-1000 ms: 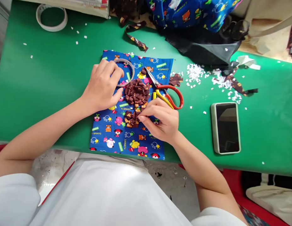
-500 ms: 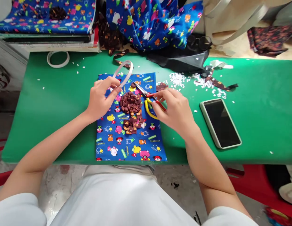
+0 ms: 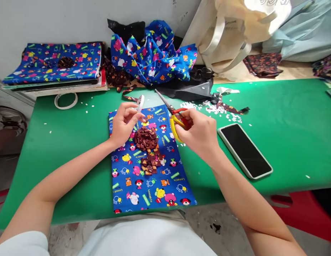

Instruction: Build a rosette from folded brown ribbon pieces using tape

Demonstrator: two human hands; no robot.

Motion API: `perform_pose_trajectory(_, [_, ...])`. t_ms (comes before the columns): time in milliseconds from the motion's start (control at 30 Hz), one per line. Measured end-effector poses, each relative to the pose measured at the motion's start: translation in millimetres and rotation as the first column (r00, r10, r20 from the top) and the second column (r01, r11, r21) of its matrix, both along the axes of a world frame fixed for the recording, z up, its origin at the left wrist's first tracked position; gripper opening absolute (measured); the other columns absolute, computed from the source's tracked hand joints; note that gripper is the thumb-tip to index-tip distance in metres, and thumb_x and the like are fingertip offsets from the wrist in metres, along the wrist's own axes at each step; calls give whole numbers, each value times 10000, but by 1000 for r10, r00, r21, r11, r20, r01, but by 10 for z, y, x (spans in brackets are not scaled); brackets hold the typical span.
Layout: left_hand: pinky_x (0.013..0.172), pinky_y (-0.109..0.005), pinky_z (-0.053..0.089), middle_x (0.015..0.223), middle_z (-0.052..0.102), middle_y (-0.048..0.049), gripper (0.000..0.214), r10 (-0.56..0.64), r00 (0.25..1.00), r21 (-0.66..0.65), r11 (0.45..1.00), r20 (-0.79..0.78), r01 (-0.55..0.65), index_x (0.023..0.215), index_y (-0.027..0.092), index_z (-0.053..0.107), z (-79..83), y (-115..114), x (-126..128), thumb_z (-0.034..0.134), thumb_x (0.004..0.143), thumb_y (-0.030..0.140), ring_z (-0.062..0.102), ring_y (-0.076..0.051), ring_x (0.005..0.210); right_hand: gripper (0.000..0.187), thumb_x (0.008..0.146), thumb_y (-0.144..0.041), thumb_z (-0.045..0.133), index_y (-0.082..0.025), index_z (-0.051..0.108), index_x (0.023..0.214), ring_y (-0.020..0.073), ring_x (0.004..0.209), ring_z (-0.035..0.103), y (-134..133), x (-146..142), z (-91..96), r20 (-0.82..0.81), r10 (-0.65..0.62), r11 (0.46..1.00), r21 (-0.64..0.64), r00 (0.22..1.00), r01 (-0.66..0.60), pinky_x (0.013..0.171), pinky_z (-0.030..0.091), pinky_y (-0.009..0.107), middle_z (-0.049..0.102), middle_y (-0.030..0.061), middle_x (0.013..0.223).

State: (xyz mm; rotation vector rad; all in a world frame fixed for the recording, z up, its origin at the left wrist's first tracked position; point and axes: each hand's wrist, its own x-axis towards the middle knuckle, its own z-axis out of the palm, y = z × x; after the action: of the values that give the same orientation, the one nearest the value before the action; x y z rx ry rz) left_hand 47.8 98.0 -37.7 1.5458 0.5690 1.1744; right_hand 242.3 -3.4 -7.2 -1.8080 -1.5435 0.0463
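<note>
A blue cartoon-print cloth lies on the green table in front of me. On it sits a round cluster of small brown fabric pieces, with a looser heap of brown pieces just below. My left hand is closed on a roll of white tape, held on edge above the cloth's top. My right hand grips the red and yellow handles of scissors, whose blades point up and to the left, off the table.
A phone lies face up to the right of my right hand. White paper bits and dark fabric scraps litter the table behind. A second tape roll, folded blue cloth on books, crumpled blue fabric and canvas bags stand at the back.
My left hand lifted the tape roll off the cloth and turned it on edge. My right hand left the brown pieces, took the scissors and raised them. The view tilted up.
</note>
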Motion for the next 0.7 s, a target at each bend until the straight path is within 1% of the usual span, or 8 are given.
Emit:
perform_pose_trajectory(67, [686,-200,585,780,748,28,186,-17,1000,-2,1000,-18,17,961,220,569,0,-10,-13,681,853,321,735,-95,674,201,695,-257,613,-221,416,681,77,484,360,95,-62,53,-96,5,1000,17,995,-3,472,317,225,465,-56,542])
perform_pose_trajectory(133, [710,-222,605,801,756,17,186,-27,999,-27,999,-43,26,959,220,604,3,-17,-20,684,850,347,744,-111,699,235,720,-281,615,-224,390,683,65,468,311,172,-123,49,-155,44,999,34,987,-39,447,287,214,398,-74,525])
perform_pose_trajectory(167, [722,-230,612,812,760,15,187,-25,998,-39,999,-53,23,962,223,617,6,-20,-22,685,847,354,748,-115,708,232,726,-285,613,-225,391,696,64,462,305,199,-144,25,-153,68,997,48,986,-61,442,281,213,388,-77,527])
perform_pose_trajectory(233, [741,-236,622,833,767,10,179,-17,997,-52,999,-69,13,968,227,631,11,-22,-24,689,845,343,754,-122,727,203,731,-288,605,-225,412,736,66,448,310,228,-160,-59,-89,97,993,78,991,-90,446,286,220,404,-77,539])
perform_pose_trajectory(367, [748,-226,621,833,767,12,149,-18,997,-53,998,-81,14,959,226,628,16,-21,-29,687,849,306,758,-125,746,158,736,-301,581,-220,460,798,101,472,399,202,-85,-255,104,97,985,129,990,-111,474,328,252,521,-31,608])
perform_pose_trajectory(500, [763,-201,617,866,764,25,109,-40,996,-53,998,-77,36,971,234,617,10,-27,-32,661,873,252,757,-105,764,171,742,-313,591,-218,483,834,152,577,523,152,31,-348,240,160,977,97,957,-187,512,399,275,607,25,710])
perform_pose_trajectory(600, [747,-183,618,865,756,36,91,-43,998,-27,999,-46,42,971,240,610,7,-37,-24,640,888,218,756,-93,758,173,762,-331,576,-215,514,874,190,672,591,134,70,-372,295,189,971,84,937,-222,566,451,301,644,54,769])
perform_pose_trajectory(700, [713,-175,623,835,731,47,56,-17,999,-7,1000,-41,17,921,231,603,12,-43,-13,644,885,217,752,-89,724,186,762,-346,572,-212,543,888,209,706,611,125,69,-394,279,224,968,49,934,-247,596,467,323,666,68,805])
